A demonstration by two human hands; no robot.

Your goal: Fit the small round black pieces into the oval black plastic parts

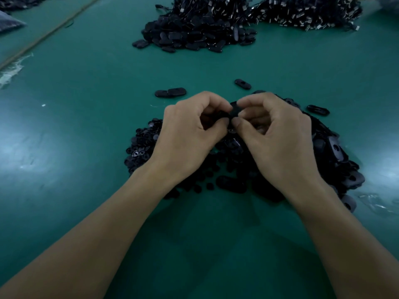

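Head view, fitting step (judged). Shows the left hand [190, 128] and the right hand [278, 134] meeting fingertip to fingertip above the near supply on the green desk [86, 130]. Both curled, pinching one oval black part [234, 107] between thumbs and forefingers. Mostly hidden by those fingers, with only a short dark stretch exposed. Long axis apparently running across, from one hand to the other, dipping slightly toward the left hand. Cannot tell whether a round piece is already pressed into it.

Supply directly beneath:
- small round pieces [142, 145] heaped under and outward of the left hand, hence nearer that hand
- unfitted oval parts [336, 152] heaped under and outward of the right hand, hence nearer that one

Loose ovals [170, 92] lying just beyond the hands. Far heap [194, 33] of ovals well apart across the desk, probably finished work. Second heap [308, 14] with pale metal bits beside it.

Next move likely to call for a squeeze along the thumb line, square to the long axis.
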